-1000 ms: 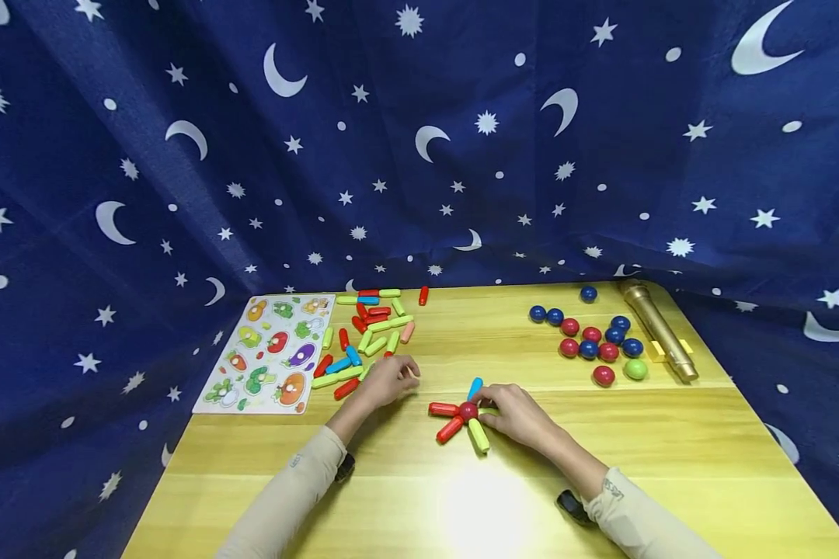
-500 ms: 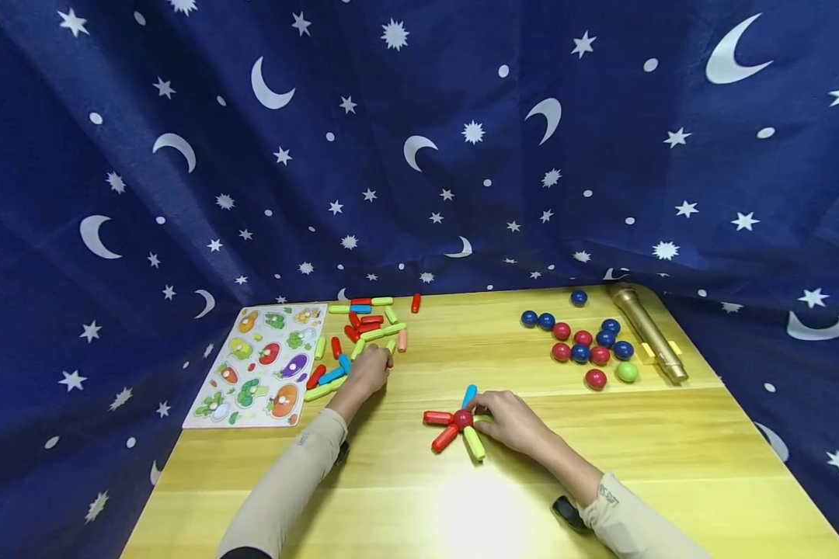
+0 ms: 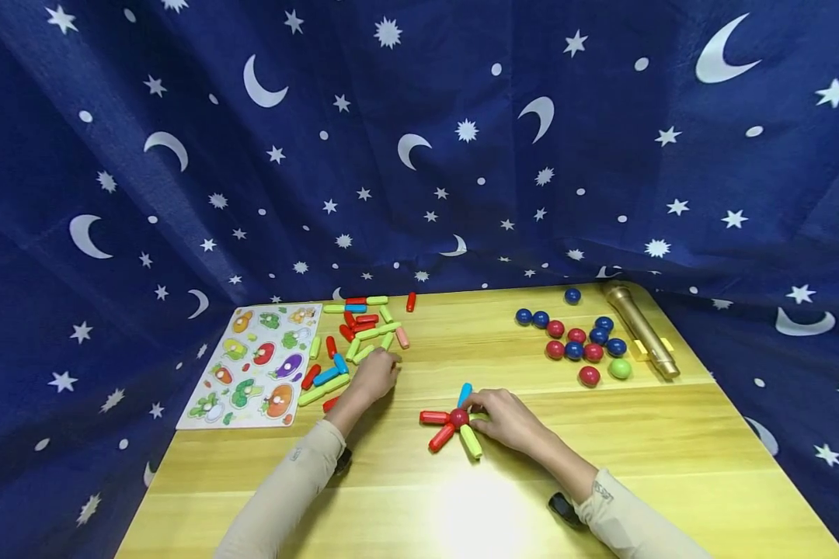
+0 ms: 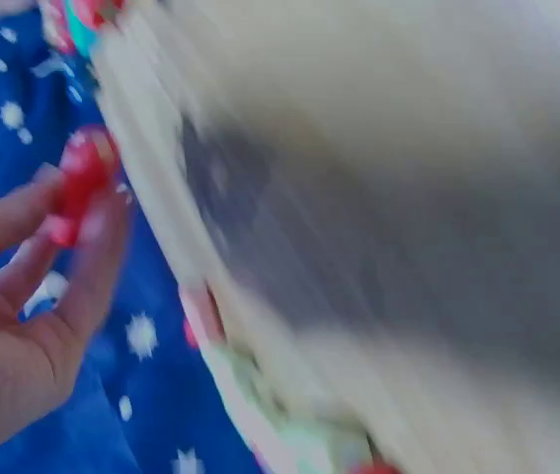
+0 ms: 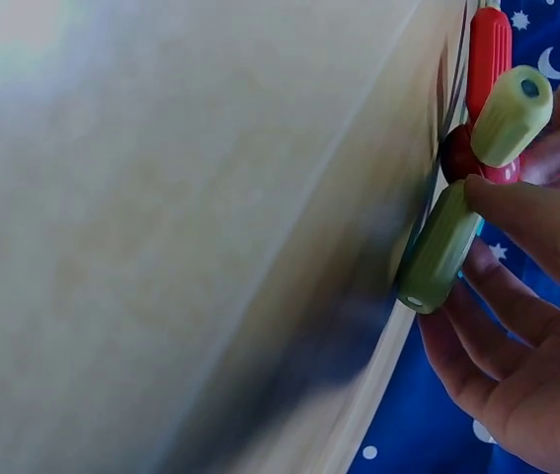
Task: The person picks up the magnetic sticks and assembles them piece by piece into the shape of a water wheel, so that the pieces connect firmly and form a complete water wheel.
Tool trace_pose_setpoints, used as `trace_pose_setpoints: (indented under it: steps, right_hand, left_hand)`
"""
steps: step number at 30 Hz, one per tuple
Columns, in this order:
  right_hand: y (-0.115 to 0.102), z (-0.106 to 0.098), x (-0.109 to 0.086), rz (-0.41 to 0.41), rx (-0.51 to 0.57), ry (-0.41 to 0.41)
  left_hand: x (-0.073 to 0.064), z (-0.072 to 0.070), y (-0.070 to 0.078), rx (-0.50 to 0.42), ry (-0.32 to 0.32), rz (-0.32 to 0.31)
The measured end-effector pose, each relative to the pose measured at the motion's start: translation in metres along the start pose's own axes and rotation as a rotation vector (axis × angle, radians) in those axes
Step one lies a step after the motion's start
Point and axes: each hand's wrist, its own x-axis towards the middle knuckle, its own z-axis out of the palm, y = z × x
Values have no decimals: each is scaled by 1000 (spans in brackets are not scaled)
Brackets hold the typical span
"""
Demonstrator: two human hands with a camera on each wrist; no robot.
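Observation:
My left hand (image 3: 376, 374) is at the near right side of a pile of coloured rods (image 3: 377, 331). In the left wrist view it pinches a short red rod (image 4: 84, 178) between thumb and fingers; that view is blurred. My right hand (image 3: 506, 419) pinches a yellow-green rod (image 5: 440, 247) joined to a dark red ball (image 3: 459, 418). Around this ball spread a blue rod (image 3: 464, 394), two red rods (image 3: 434, 418) and another yellow-green rod (image 3: 471, 442), forming a star on the table. The fingers partly hide the gripped rod in the head view.
A vegetable picture board (image 3: 252, 369) lies left of the pile. At the back right are several red and blue balls (image 3: 593, 352), one green ball (image 3: 620, 368) and a gold-coloured cylinder (image 3: 641, 329). A blue star-patterned curtain (image 3: 419, 155) hangs behind the wooden table (image 3: 363, 512).
My left hand reached up and left into the rod pile, then drew slightly back toward me. The right hand stays at the star. The head view has shifted a little.

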Motion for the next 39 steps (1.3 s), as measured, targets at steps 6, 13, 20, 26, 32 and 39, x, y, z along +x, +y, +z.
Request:
trace_pose_setpoints:
  steps: [6,13,20,26,32,39]
  right_hand:
    - [1,-3,0,-32,7,6]
    - [-1,-1,0,-52,-1,6]
    - [2,-4,-1,-44,-19,1]
    - [4,-7,-1,-43,-34,-13]
    - [3,-9,1,2,18,-15]
    - [7,-10,0,42,64,-8]
  left_hand:
    - [0,17,32,-424,-40,-21]
    - [-9,31,34,-424,-74,-14]
    - [-14,38,33,-357,-104,43]
    - [-21,40,44,-99,-38,156]
    - [-36,41,63,-13,-16,291]
    - [-40,49,65,-39,-58,330]
